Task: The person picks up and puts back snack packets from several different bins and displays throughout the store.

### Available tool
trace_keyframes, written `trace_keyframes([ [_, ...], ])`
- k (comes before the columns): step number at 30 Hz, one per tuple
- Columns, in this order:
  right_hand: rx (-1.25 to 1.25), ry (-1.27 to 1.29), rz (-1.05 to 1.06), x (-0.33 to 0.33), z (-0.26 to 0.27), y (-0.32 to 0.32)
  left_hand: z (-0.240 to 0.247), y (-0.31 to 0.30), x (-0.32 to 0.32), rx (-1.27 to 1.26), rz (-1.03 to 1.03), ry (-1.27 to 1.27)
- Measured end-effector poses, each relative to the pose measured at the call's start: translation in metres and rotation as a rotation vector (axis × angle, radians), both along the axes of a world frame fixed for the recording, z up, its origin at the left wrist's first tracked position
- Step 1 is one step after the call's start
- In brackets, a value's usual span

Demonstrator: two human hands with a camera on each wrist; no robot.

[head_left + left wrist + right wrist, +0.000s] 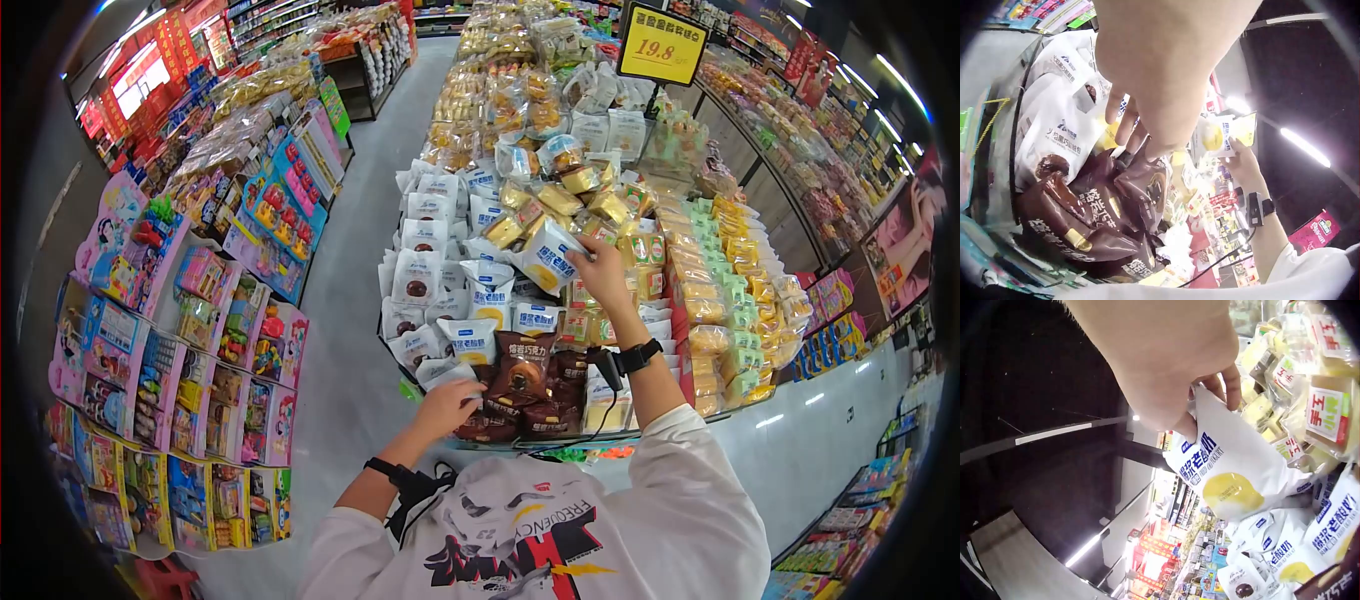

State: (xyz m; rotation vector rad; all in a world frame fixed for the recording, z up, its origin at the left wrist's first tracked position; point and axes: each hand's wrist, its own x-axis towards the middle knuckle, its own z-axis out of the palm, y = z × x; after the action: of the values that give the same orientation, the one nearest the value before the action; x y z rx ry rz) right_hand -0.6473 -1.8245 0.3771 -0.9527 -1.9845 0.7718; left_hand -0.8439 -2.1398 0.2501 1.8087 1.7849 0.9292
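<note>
My right hand (600,272) pinches the top corner of a white snack bag (545,257) with blue lettering and a yellow bread picture. In the right wrist view the thumb and fingers close on that bag (1229,465), which hangs tilted over the pile. My left hand (447,408) is low at the front left of the display, its loosely bent fingers (1127,122) over brown chocolate bread packets (1100,206). White bags with a dark bun picture (1057,140) lie beside it. More blue-lettered white bags (468,340) lie between the two hands.
Clear-wrapped yellow cakes (560,200) are heaped behind the held bag. Rows of wrapped pastries (740,290) fill the right side. A yellow price sign (664,43) stands at the back. Toy racks (180,370) stand left across the aisle floor (340,250). A black cable (600,415) runs from the right wrist.
</note>
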Motion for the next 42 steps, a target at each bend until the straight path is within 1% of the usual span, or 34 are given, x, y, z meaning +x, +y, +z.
trace_keyframes([
  [3,-0.241,-0.038,0.093,0.001,0.002,0.017,0.011,0.014,-0.004,-0.013,-0.010,-0.030],
  [4,-0.100,-0.100,0.091,-0.001,0.001,0.019,0.011,0.017,-0.004,-0.042,-0.018,-0.047],
  [7,0.028,-0.225,0.197,-0.018,-0.029,0.049,0.008,0.015,0.001,-0.047,-0.040,-0.035],
  [8,0.030,-0.348,0.190,-0.022,-0.025,0.047,0.013,0.013,0.005,-0.067,-0.062,-0.087],
  [11,0.118,-0.450,0.084,-0.038,-0.045,0.046,0.009,0.004,0.008,-0.079,-0.083,-0.084],
  [12,0.110,-0.483,0.094,-0.040,-0.050,0.049,0.017,0.000,0.010,-0.149,-0.057,-0.104],
  [14,0.131,-0.558,0.121,-0.038,-0.057,0.055,0.003,-0.007,0.005,-0.112,-0.044,-0.116],
  [16,0.147,-0.628,0.162,-0.037,-0.050,0.057,-0.008,-0.013,0.000,-0.105,-0.018,-0.116],
  [19,0.179,-0.645,0.181,-0.036,-0.047,0.058,-0.005,-0.016,-0.001,-0.155,0.051,-0.162],
  [20,0.230,-0.751,0.181,-0.038,-0.058,0.060,-0.006,-0.016,-0.001,-0.161,0.053,-0.160],
  [23,0.236,-0.716,0.148,-0.041,-0.073,0.036,-0.012,-0.012,0.003,-0.192,0.040,-0.167],
  [27,0.265,-0.696,0.138,-0.041,-0.072,0.028,-0.010,-0.003,0.012,-0.228,0.040,-0.210],
  [30,0.651,-0.370,0.022,-0.038,-0.062,0.019,-0.010,0.001,0.008,-0.209,0.059,-0.237],
  [31,0.565,-0.393,0.093,-0.036,-0.066,0.014,-0.013,0.002,0.007,-0.199,0.065,-0.248],
  [33,0.394,-0.436,0.240,-0.034,-0.081,0.006,-0.001,0.004,0.010,-0.194,0.080,-0.228],
  [35,0.431,-0.434,0.263,-0.031,-0.095,-0.005,-0.001,0.002,0.017,-0.211,0.067,-0.221],
  [36,0.452,-0.430,0.274,-0.032,-0.099,-0.007,-0.003,0.004,0.018,-0.222,0.046,-0.220],
  [39,0.492,-0.329,0.181,-0.040,-0.089,-0.009,-0.008,0.006,0.015,-0.206,0.039,-0.205],
  [42,0.386,-0.368,0.155,-0.034,-0.093,-0.019,-0.016,0.002,0.021,-0.221,0.073,-0.210],
])
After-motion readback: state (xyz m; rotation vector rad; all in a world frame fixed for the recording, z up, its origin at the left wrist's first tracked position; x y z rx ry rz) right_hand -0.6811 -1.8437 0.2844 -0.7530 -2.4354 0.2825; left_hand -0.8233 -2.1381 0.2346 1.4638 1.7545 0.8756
